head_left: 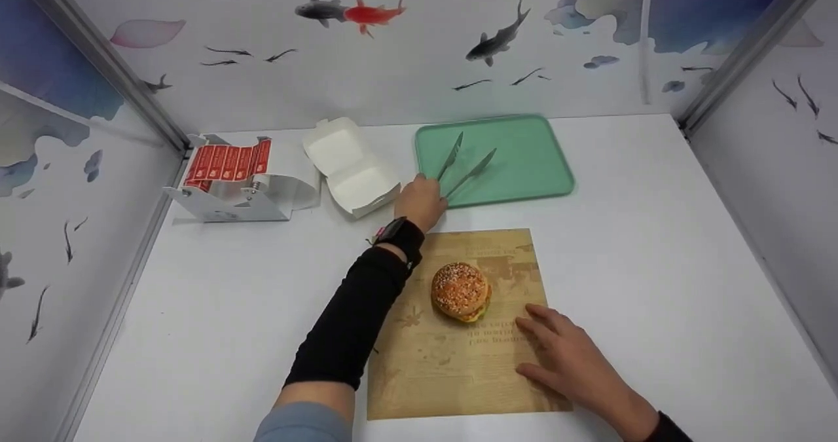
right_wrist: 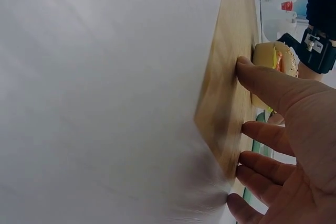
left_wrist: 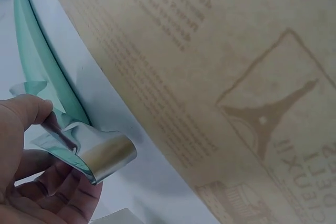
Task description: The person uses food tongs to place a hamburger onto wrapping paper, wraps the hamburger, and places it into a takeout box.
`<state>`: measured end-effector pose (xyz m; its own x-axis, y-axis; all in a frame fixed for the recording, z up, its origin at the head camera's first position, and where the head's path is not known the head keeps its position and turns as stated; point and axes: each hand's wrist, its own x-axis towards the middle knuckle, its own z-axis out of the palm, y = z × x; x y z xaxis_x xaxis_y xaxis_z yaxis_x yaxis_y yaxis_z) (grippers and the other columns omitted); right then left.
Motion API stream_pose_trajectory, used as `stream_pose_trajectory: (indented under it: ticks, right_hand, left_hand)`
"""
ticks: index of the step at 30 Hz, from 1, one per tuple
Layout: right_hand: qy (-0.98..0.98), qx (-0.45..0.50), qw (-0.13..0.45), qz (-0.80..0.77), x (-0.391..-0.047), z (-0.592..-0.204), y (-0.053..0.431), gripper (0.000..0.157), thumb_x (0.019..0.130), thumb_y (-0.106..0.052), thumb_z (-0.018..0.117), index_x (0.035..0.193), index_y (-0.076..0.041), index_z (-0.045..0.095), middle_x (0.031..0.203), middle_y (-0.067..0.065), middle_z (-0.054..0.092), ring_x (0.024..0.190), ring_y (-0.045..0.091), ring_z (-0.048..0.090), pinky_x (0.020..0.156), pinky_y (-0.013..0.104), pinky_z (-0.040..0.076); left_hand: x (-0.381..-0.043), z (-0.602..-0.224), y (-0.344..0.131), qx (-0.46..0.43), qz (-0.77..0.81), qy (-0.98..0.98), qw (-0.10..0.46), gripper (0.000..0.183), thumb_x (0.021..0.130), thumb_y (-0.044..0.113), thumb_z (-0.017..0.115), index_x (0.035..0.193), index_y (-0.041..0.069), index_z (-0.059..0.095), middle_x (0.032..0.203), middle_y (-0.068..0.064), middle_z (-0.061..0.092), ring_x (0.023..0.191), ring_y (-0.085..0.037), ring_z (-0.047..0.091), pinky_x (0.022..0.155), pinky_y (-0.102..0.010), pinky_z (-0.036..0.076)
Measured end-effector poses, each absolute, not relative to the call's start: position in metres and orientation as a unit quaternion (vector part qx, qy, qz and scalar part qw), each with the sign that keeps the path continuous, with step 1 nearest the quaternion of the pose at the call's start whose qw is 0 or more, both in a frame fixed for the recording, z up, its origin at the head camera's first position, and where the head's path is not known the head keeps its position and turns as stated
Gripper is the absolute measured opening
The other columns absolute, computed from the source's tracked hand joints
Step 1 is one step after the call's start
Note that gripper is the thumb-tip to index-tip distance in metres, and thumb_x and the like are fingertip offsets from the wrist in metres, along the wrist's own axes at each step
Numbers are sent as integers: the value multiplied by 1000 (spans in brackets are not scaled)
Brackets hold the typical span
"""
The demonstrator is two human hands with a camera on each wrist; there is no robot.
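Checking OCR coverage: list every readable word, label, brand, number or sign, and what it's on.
Brown rectangular paper sheet: large capitals beside the tower drawing, "X" among them; no whole word certain.
Same sheet, small print: too blurred to read.
Red rectangular labels: white print too small to read.
White angular label dispenser: grey front mark, too small.
No brand or number legible.

The right hand (right_wrist: pixel 310 140) touches brown paper (right_wrist: pixel 223 66) on a white table (right_wrist: pixel 105 98), near a burger (right_wrist: pixel 272 55).
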<state>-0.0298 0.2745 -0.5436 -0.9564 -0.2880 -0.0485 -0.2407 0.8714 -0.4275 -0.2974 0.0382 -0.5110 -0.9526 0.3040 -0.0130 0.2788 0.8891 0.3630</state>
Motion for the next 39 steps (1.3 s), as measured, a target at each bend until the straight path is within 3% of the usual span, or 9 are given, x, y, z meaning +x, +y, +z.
stream_pose_trajectory:
  ticks: [4,10,13,23,28,33,39]
  right_hand:
    - [966,-141,51,-213,-30,-544,274,70,85,-37,92,144,-10,66,156,18,55,141,42,57,108,62,51]
    - [966,-139,53,-212,-30,-543,273,70,86,-39,91,145,-10,66,156,18,55,141,42,57,108,62,52]
    - [966,-138,54,-212,-30,-542,273,69,87,-39,90,144,-9,66,156,18,55,140,43,57,108,62,51]
    - [968,-146,40,-202,-30,-543,272,69,86,-39,91,143,-8,68,155,18,57,140,43,58,109,62,51]
    - [970,-145,35,-192,-28,-542,271,68,84,-39,92,142,-10,69,154,17,58,138,42,60,107,63,52]
    - [971,-140,45,-190,-27,-541,266,68,85,-41,91,142,-12,69,155,16,57,139,41,59,107,64,50]
    - [971,-142,42,-188,-26,-542,258,68,84,-41,92,142,-14,69,155,15,57,139,40,59,105,64,51]
  left_hand:
    - [-298,-513,36,147,185,971,36,27,106,22,66,107,-4,76,118,-22,72,100,-36,75,87,-47,63]
    - [-294,-510,29,161,174,971,14,53,108,38,65,136,-6,66,131,-24,69,117,-38,72,102,-47,58]
    - [-288,-506,23,183,173,968,-9,55,109,39,63,141,-5,61,129,-23,68,116,-37,71,100,-46,59]
    - [-247,-501,-26,218,279,932,-74,30,102,12,70,126,-3,62,113,-20,67,99,-33,69,85,-44,61]
    - [-221,-511,-56,212,308,926,-51,20,95,4,71,113,-3,69,105,-18,68,90,-29,67,77,-44,59]
    - [-206,-525,-83,145,285,947,-16,19,97,8,69,113,-1,73,106,-14,68,87,-25,65,78,-42,59]
    - [-200,-540,-108,89,264,960,-8,33,97,24,80,116,-3,73,110,-17,69,97,-28,67,89,-44,59]
